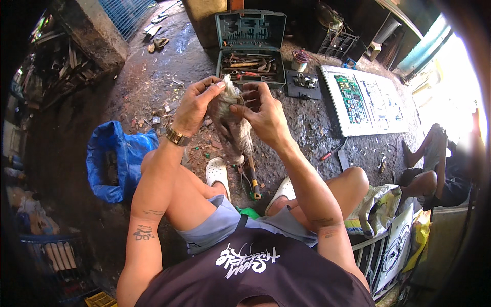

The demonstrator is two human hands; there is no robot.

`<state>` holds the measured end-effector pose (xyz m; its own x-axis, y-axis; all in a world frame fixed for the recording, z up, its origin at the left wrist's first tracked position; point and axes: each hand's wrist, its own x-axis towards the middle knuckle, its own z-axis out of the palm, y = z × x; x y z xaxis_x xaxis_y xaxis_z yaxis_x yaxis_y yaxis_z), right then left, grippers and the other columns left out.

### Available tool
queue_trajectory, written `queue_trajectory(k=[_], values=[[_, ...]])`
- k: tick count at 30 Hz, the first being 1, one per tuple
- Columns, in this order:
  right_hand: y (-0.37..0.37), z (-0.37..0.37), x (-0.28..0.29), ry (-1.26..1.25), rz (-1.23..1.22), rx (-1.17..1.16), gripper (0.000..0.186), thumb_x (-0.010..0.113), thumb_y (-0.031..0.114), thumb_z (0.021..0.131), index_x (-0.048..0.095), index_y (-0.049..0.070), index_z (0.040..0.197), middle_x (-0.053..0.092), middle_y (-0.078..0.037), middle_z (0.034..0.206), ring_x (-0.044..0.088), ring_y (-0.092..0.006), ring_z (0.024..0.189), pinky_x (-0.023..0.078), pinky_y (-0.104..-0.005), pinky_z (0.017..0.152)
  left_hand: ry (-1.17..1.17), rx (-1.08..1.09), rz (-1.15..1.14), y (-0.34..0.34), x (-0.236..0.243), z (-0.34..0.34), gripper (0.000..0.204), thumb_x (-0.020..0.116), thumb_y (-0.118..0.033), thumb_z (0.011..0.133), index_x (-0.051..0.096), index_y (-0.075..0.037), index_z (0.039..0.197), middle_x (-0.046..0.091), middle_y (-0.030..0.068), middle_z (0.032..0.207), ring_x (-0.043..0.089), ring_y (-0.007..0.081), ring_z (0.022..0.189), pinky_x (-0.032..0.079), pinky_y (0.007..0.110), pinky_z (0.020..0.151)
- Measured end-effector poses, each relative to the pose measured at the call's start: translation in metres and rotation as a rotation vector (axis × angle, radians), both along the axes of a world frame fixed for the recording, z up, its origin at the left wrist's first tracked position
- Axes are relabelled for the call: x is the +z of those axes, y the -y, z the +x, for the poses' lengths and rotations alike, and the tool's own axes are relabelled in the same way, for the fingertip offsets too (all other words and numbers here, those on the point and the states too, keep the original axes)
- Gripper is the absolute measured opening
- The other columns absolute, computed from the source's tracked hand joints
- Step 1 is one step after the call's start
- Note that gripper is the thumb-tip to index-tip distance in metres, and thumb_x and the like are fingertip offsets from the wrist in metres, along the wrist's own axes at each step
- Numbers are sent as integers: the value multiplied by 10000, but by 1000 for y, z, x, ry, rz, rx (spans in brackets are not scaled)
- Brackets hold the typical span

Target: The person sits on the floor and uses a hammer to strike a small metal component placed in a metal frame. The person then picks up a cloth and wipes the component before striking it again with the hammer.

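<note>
I hold a dirty, frayed whitish-brown rag (pixel 227 125) up in the middle of the head view. My left hand (pixel 202 107) pinches its top corner between thumb and fingers. My right hand (pixel 261 115) grips the cloth's upper right part, thumb on its front and fingers curled. The rag hangs down between my hands and partly covers a long-handled tool with a yellow band (pixel 251 174) lying on the floor between my white clogs (pixel 217 176). Just beyond my hands stands an open toolbox (pixel 250 25) full of hand tools.
A white panel with green circuit boards (pixel 348 102) and a small black plate with parts (pixel 302 92) lie right of the toolbox. A red screwdriver (pixel 327 156) is nearby. A blue sack (pixel 102 158) is left. Another person's bent legs (pixel 424 184) are at the right, by a woven sack (pixel 371 212).
</note>
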<state>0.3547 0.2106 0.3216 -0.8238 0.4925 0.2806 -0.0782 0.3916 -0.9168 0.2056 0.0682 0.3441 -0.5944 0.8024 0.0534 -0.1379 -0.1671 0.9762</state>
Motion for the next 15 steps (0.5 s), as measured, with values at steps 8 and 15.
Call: queue_trajectory(k=[8,15], values=[[-4,13,15,10,430,-65,172,717,99,884,724,50,1049,685,-144,967,687,-363,915,551,-440,804,-368,341,-152,-1,-9,-5,146,638,-170,981,694,-42,937,682,-24,862,580,40,779,447,220,713],[-15,20,31,-56,360,-129,101,699,53,935,691,-3,1019,726,-127,994,721,-266,888,552,-358,792,-434,238,97,0,-2,12,108,670,-144,987,673,-38,1006,662,-6,897,548,49,803,465,229,757]])
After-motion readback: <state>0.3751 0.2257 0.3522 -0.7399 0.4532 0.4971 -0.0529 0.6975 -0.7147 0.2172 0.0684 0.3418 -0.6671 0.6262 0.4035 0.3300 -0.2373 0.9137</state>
